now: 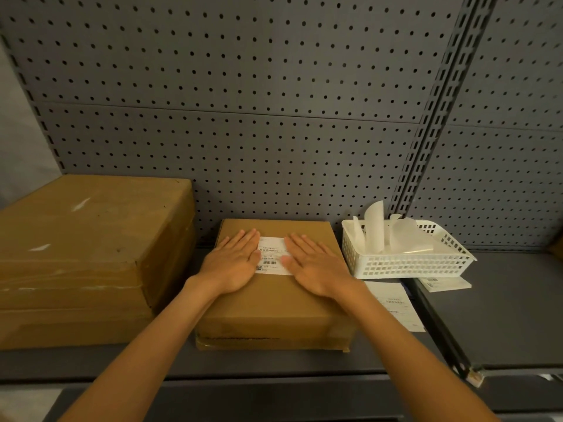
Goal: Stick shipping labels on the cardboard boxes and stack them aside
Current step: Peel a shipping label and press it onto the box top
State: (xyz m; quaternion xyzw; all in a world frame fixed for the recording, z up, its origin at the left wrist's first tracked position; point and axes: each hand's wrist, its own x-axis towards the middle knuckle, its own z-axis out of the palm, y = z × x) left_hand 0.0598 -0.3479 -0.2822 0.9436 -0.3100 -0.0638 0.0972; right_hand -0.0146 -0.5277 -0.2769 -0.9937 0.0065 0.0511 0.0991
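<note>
White printed shipping label (272, 254) on small brown cardboard box (274, 303); flat left hand (233, 263) and right hand (315, 268) press it. Stacking pending.

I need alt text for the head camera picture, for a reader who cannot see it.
Both hands, left hand and right hand, press flat on a white shipping label on top of a small cardboard box on a grey shelf. A bigger cardboard box stands to the left; a white basket of paper strips stands to the right.
</note>
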